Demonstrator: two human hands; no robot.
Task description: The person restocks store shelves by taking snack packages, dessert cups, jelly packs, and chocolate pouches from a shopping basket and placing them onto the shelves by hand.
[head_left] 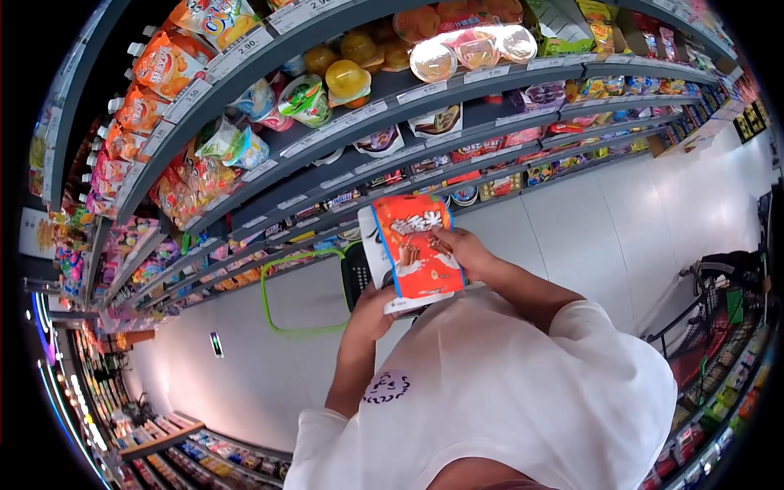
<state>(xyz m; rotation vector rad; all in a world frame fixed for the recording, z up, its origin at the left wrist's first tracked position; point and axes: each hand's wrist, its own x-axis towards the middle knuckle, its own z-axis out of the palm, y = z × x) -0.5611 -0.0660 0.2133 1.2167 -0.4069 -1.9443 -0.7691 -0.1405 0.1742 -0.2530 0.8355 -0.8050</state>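
Red pouch [425,265], flat and rectangular, glossy as film, printed with white lettering, brown wafer-like pieces and blue side edges, is held before the white shirt [523,384], overlapping a white packet [375,245] with dark print. The left hand [375,312] grips the lower left of the pair, and the right hand [464,248] holds the pouch's right edge, fingers over its face. Beyond lie a black basket [354,273] with a looped green handle [263,296], pale smooth floor tiles [572,220] and curving grey shelves [327,140] of shiny packets.

The red pouch [425,260] looked like glossy plastic. The white shirt [523,376] was matt cloth, and the floor tiles [572,229] looked smooth and shiny.
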